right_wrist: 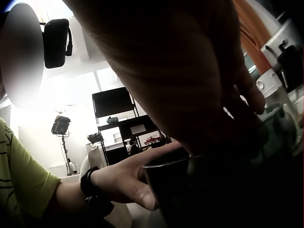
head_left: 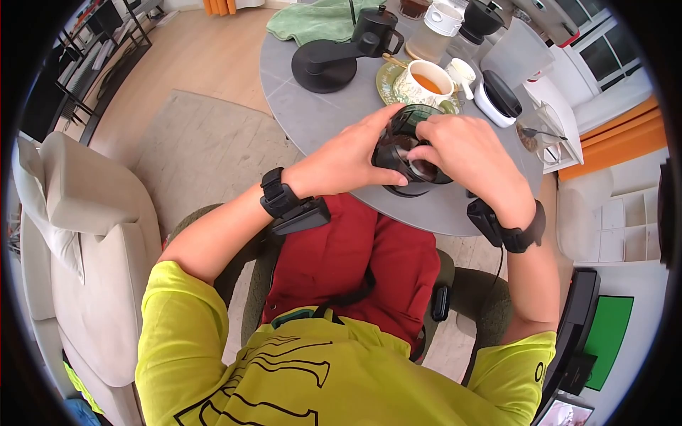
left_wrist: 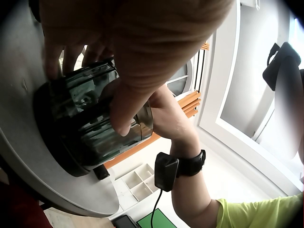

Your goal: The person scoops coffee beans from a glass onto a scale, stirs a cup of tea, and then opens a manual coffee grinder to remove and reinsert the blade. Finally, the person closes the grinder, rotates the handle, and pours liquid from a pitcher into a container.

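A dark see-through container with a black base (head_left: pixel 393 150) stands at the near edge of the round grey table. My left hand (head_left: pixel 337 160) grips its side, thumb toward me and fingers round the far side. In the left wrist view the smoky wall of the container (left_wrist: pixel 85 111) shows beneath that thumb. My right hand (head_left: pixel 472 153) is at the container's mouth, with its thumb and some fingertips inside the rim. From the right wrist view the right hand (right_wrist: pixel 175 80) looks dark over the rim, and whether its fingertips pinch anything is hidden.
Beyond the container are a cup of amber liquid (head_left: pixel 428 79) on a green saucer, a black kettle (head_left: pixel 376 32) beside a black round stand (head_left: pixel 323 67), and a green cloth (head_left: pixel 309 23). A black-and-white device (head_left: pixel 499 98) and a clear vessel (head_left: pixel 541 133) stand to the right.
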Tool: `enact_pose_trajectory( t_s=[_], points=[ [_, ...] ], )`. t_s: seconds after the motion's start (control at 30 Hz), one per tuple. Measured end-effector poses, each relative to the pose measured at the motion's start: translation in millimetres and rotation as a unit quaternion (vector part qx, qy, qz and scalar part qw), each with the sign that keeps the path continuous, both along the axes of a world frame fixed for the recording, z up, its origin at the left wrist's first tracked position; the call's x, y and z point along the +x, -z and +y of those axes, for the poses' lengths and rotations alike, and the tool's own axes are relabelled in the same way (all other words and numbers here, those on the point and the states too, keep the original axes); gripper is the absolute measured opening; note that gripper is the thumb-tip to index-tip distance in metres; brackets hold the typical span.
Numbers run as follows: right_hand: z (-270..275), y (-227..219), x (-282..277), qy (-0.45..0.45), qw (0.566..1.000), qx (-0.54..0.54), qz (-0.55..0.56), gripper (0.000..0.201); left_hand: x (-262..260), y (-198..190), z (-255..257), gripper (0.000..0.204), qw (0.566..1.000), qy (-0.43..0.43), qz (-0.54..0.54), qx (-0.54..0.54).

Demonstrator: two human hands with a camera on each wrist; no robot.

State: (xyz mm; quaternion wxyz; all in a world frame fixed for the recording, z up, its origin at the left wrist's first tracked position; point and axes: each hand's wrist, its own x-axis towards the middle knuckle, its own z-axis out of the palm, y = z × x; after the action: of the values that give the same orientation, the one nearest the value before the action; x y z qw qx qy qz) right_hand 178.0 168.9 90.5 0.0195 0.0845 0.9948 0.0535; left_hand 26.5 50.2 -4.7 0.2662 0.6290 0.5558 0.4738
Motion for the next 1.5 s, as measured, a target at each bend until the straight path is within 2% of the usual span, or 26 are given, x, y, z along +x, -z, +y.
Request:
enact_pose_trajectory(
  t_s=[0.07,0.17,0.3,0.37,0.47,0.57,0.67,0.77,0.83,0.9,0.93,1.0,1.1,1.13,1.17,1.23,1.43,1.5],
  points=[
    [-0.3,1.6,1.0,-0.022,0.997,-0.028,0.064,0.013,-0.6,0.4,-0.4,0.098,1.000,-0.002,0.002,-0.002],
    [2.0,3.5,2.2,-0.070,0.993,-0.054,0.074,0.014,-0.2,1.9,0.6,0.098,1.000,-0.002,0.001,0.002],
    [0.8,5.5,-0.7,-0.040,0.997,-0.025,0.059,0.016,-0.3,0.0,-0.2,0.098,1.000,-0.003,0.005,0.008],
    [-0.8,1.8,-2.4,0.003,0.999,-0.026,0.023,0.014,-0.5,0.0,-0.6,0.097,1.000,-0.005,0.009,0.007],
    [-4.1,3.3,-3.0,-0.023,0.997,-0.050,0.052,0.012,-1.0,1.1,-0.6,0.097,1.000,-0.009,0.013,0.013],
    [-2.8,6.1,-1.7,-0.053,0.996,-0.030,0.060,0.013,-0.5,1.5,-0.5,0.097,1.000,-0.003,0.004,0.007],
    [1.3,-11.9,-0.7,-0.005,0.998,-0.019,0.057,0.012,-1.2,2.8,0.5,0.097,1.000,-0.003,-0.005,0.011],
    [5.5,-42.7,0.2,0.023,0.990,-0.034,0.133,0.015,-1.5,0.3,-0.6,0.095,0.999,0.019,-0.027,0.034],
    [2.1,-49.5,-0.9,0.040,0.989,-0.050,0.132,0.014,-0.7,0.2,-0.6,0.095,0.999,0.012,-0.018,0.026],
    [4.1,-47.5,0.1,0.008,1.000,-0.009,0.009,0.014,-0.6,3.4,0.6,0.094,0.999,0.018,-0.021,0.031],
    [2.9,-47.6,0.7,0.011,1.000,-0.007,0.009,0.014,-0.7,3.8,0.8,0.094,0.999,0.018,-0.025,0.034],
    [-0.1,-47.3,-1.1,0.006,0.996,-0.037,0.078,0.014,-0.7,4.0,0.3,0.094,0.999,0.016,-0.021,0.035],
    [3.3,-58.2,-4.0,0.035,0.995,-0.049,0.083,0.014,-1.5,4.8,0.5,0.095,0.999,0.010,-0.017,0.028],
    [-3.2,-67.0,-9.5,0.037,0.988,-0.067,0.134,0.011,-1.4,5.8,0.9,0.095,0.999,0.013,-0.020,0.021],
    [-6.6,-68.7,-15.9,0.036,0.988,-0.066,0.134,0.011,-1.4,6.8,0.4,0.095,0.999,0.012,-0.020,0.022],
    [-8.0,-73.4,-33.7,-0.012,0.972,-0.049,0.228,0.013,-1.2,5.8,0.8,0.095,0.999,0.012,-0.012,0.029],
    [-4.3,-24.0,-99.8,-0.048,0.994,0.057,0.079,0.017,-0.4,6.6,1.5,0.095,0.999,0.008,0.006,0.049],
    [1.4,-3.7,-116.8,-0.070,0.993,0.053,0.072,0.020,-0.7,1.2,-0.3,0.094,0.999,0.018,0.007,0.039]
  ],
)
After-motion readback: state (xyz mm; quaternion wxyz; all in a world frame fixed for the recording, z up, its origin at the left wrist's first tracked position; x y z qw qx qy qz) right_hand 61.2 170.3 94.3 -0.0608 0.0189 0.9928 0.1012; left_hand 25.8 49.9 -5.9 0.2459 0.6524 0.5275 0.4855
